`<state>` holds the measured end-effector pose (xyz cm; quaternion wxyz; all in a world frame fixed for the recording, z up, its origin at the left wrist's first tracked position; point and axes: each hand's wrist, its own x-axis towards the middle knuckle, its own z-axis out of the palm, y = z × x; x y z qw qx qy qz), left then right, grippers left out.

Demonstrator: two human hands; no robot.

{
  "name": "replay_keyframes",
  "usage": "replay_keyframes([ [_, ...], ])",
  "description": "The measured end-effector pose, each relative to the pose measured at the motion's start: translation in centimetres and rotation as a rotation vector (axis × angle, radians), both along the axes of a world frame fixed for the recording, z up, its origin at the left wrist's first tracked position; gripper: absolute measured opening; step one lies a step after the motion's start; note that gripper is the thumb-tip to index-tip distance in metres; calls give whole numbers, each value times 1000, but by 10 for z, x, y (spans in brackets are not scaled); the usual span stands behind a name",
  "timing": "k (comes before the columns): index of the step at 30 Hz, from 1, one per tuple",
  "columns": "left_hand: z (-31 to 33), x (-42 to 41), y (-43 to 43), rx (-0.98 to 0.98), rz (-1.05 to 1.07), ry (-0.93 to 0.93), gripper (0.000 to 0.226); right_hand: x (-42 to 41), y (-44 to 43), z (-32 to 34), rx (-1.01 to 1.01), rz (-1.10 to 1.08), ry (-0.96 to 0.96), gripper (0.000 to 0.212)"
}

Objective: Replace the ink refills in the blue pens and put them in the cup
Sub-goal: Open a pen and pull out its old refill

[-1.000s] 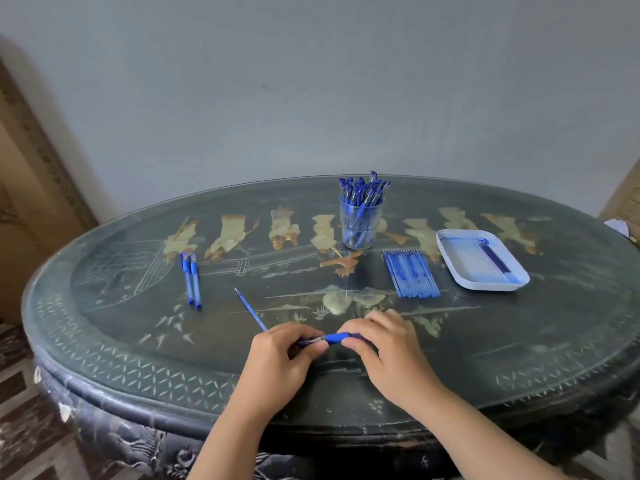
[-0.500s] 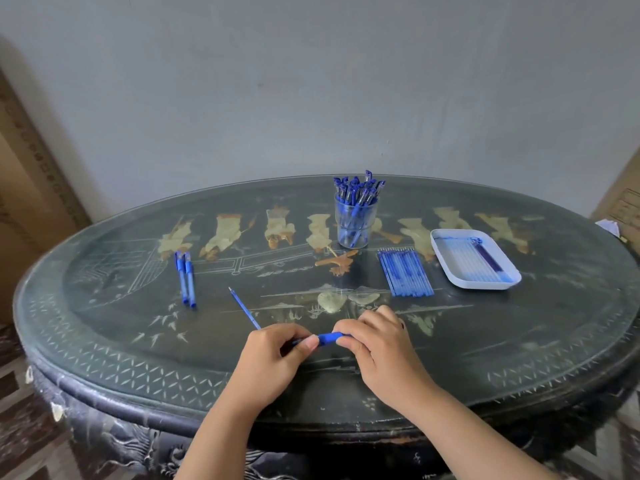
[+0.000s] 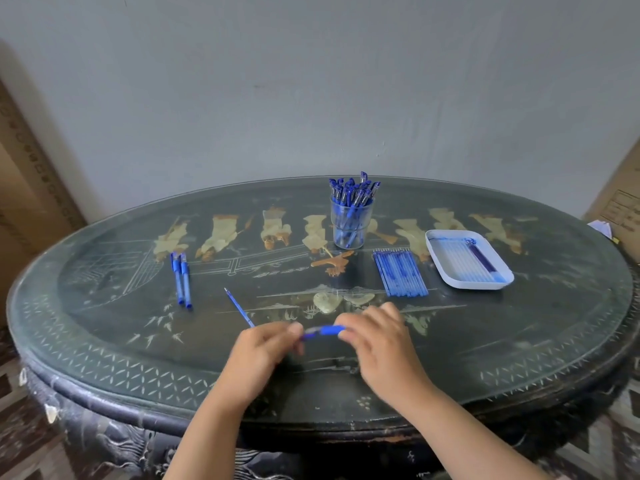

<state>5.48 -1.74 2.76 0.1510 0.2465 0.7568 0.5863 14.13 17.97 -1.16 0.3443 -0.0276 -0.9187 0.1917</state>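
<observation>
I see the blue pen (image 3: 323,331) as a short blue barrel, blurred, held level over the near part of the counter (image 3: 519,341). It spans the gap between both hands. The left hand (image 3: 263,355) pinches its left end and the right hand (image 3: 381,341) grips its right end with curled fingers.

Behind is a pale grey wall (image 3: 311,81). The dark oval counter carries a white tray (image 3: 446,268) at right, a clear cup (image 3: 350,223) full of pens, a row of refills (image 3: 400,273), two pens (image 3: 181,280) at left, and one loose refill (image 3: 239,308) just beside the left hand.
</observation>
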Motion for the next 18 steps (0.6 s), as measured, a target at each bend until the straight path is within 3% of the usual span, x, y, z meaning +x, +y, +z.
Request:
replay_keyframes([
  [2,0,-3,-4,116,43,-105,39,-2,8,1,-88,-57,35,20],
  [5,-2,3,0,-72,1,97,32,-5,6,-4,-67,-58,29,20],
  [8,-6,7,6,-55,46,257,21,-4,6,-4,-176,-126,61,20],
  [12,-19,1,15,-119,92,591,10,-2,5,0,-172,-168,42,22],
  [18,-31,-1,24,-346,136,733,13,-1,4,1,-171,-164,33,20],
])
